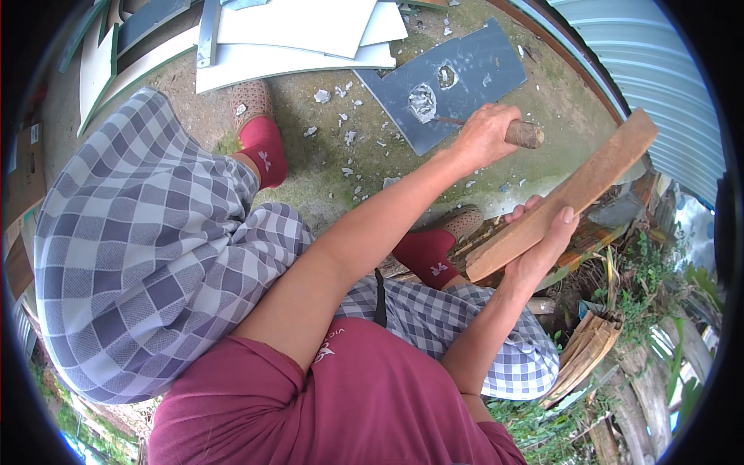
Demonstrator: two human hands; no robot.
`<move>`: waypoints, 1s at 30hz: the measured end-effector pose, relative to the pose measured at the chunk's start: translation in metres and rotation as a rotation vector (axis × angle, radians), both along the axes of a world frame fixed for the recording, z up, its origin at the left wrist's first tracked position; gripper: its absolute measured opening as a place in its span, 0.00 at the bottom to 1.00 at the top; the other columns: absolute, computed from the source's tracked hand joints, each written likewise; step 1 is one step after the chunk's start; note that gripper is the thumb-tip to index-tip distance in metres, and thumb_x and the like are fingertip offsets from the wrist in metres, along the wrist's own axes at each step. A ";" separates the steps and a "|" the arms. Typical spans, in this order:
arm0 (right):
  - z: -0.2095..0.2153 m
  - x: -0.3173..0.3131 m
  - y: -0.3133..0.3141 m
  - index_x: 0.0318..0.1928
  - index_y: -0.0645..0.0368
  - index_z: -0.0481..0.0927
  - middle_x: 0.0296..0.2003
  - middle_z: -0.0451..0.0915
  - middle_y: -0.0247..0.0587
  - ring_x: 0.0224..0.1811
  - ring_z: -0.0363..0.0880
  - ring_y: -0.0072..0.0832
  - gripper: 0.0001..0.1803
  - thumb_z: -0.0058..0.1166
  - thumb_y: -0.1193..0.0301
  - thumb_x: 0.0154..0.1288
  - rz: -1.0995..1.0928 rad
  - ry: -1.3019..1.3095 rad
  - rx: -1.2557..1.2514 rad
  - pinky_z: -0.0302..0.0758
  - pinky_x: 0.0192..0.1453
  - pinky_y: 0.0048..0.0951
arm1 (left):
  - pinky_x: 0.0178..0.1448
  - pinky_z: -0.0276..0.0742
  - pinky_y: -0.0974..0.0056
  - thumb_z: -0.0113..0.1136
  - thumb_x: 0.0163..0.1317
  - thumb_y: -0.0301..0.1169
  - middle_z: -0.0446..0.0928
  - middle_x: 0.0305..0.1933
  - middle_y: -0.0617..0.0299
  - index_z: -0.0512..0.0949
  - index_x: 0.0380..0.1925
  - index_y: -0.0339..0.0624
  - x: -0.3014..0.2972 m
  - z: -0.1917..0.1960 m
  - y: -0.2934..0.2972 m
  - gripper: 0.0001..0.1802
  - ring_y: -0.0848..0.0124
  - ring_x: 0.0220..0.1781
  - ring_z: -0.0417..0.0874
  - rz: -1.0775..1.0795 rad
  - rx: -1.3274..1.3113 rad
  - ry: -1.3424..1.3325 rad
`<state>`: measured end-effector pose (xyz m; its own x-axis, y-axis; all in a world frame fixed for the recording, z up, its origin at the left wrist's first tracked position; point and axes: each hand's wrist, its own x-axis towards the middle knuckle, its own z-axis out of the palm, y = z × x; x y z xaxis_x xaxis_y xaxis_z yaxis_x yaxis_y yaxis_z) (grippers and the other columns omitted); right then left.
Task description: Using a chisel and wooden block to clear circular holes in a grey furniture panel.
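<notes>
My left hand (486,133) is closed around a tool with a thick round wooden handle (527,135). Its thin metal shaft points left, its end at the torn, whitish patch (422,103) in a dark grey panel (473,81). Whether the tip touches the panel or sits in the patch, I cannot tell. A ragged hole (447,75) lies a little beyond that patch. In my right hand (542,240) is a long flat wooden board (570,194), held near its lower end and tilted up to the right, apart from the tool.
White panels (298,27) lie stacked at the far left, and pale broken bits (350,138) are scattered over the concrete floor. My feet in red socks (262,151) flank the work. Corrugated metal sheeting (651,70) rises at the right, with split firewood (581,360) and plants below it.
</notes>
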<state>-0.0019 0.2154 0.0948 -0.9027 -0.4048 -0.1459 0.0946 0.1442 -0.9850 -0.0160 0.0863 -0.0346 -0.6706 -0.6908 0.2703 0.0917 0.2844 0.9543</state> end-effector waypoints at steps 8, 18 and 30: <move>0.019 -0.003 0.000 0.55 0.59 0.58 0.28 0.69 0.44 0.25 0.72 0.30 0.36 0.51 0.44 0.59 -0.067 0.133 -0.090 0.74 0.28 0.29 | 0.49 0.70 0.53 0.67 0.43 0.29 0.75 0.32 0.54 0.72 0.31 0.42 0.002 0.004 0.006 0.15 0.54 0.40 0.76 0.090 0.069 -0.038; 0.011 -0.004 -0.002 0.53 0.59 0.59 0.29 0.70 0.45 0.25 0.73 0.30 0.36 0.53 0.45 0.57 -0.089 0.070 -0.061 0.75 0.28 0.29 | 0.49 0.69 0.56 0.68 0.45 0.32 0.74 0.30 0.55 0.72 0.30 0.41 0.001 0.001 0.004 0.16 0.56 0.38 0.75 0.052 0.014 -0.006; 0.007 -0.002 -0.004 0.53 0.60 0.59 0.28 0.70 0.44 0.24 0.74 0.29 0.38 0.54 0.43 0.56 -0.084 0.089 -0.028 0.75 0.27 0.27 | 0.49 0.69 0.55 0.68 0.46 0.33 0.75 0.32 0.55 0.72 0.30 0.41 0.001 -0.001 0.001 0.16 0.55 0.39 0.75 0.032 -0.001 -0.005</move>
<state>-0.0042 0.2114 0.1018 -0.9426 -0.3296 -0.0534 0.0173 0.1113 -0.9936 -0.0147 0.0869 -0.0352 -0.6498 -0.7115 0.2674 0.0774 0.2880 0.9545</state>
